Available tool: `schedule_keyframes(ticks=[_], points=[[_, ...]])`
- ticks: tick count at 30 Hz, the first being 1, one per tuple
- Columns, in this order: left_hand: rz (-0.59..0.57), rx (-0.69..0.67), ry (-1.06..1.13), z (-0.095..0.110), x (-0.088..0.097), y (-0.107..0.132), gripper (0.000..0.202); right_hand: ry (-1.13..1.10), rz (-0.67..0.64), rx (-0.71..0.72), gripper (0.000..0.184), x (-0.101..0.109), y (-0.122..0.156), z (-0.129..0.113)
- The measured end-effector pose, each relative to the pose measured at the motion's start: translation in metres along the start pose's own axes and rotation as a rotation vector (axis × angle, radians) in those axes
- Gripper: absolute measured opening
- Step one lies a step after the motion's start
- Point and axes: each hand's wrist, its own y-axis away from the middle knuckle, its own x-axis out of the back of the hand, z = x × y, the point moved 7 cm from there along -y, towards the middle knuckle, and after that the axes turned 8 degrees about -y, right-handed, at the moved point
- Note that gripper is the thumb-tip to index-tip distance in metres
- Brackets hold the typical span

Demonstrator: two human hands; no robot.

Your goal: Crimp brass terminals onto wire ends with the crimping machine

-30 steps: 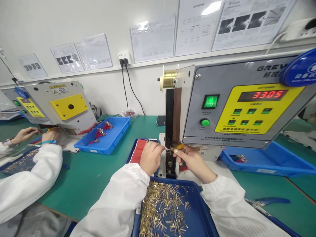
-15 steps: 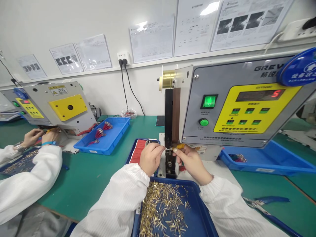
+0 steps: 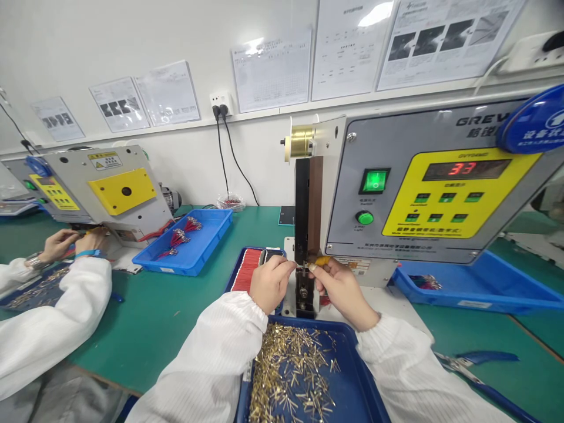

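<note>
Readout (image 3: 466,169) now 33, right hand (image 3: 346,294) beside crimper column (image 3: 302,211).

Left hand (image 3: 271,286), right hand (image 3: 344,294) raised close together, each pinching.

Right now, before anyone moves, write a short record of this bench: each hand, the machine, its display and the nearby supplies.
Left hand: pinches a thin wire
Right hand: fingertips beside the wire, at the terminal crimping machine
Display: red 33
Nearest supply: brass terminals in a blue tray
Behind hands: red wires
Nearby: co-worker's hands at a second machine
</note>
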Motion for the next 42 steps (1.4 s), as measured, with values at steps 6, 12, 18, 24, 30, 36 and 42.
schedule_keyframes(ticks=[6, 12, 18, 24, 30, 36, 42], points=[[-0.013, 0.014, 0.022, 0.000, 0.000, 0.000, 0.025, 0.011, -0.001, 0.000, 0.023, 0.000, 0.000, 0.000], [-0.005, 0.007, 0.032, 0.001, 0.000, 0.000, 0.025, 0.001, -0.002, -0.004, 0.024, 0.000, -0.001, 0.001], [0.010, 0.009, 0.020, 0.000, 0.000, 0.000, 0.024, 0.033, 0.037, 0.014, 0.030, 0.001, 0.000, 0.007], [0.008, 0.009, 0.000, 0.002, 0.002, -0.001, 0.023, 0.075, 0.063, 0.067, 0.029, 0.004, -0.002, 0.013], [0.003, 0.012, -0.022, 0.002, 0.001, 0.000, 0.023, 0.073, 0.093, 0.067, 0.029, 0.004, -0.001, 0.013], [-0.003, 0.006, -0.031, 0.003, -0.001, 0.000, 0.023, 0.124, 0.095, 0.113, 0.024, 0.003, -0.001, 0.010], [0.003, -0.010, -0.037, 0.003, -0.001, -0.001, 0.023, 0.151, 0.103, 0.136, 0.024, 0.003, -0.001, 0.010]])
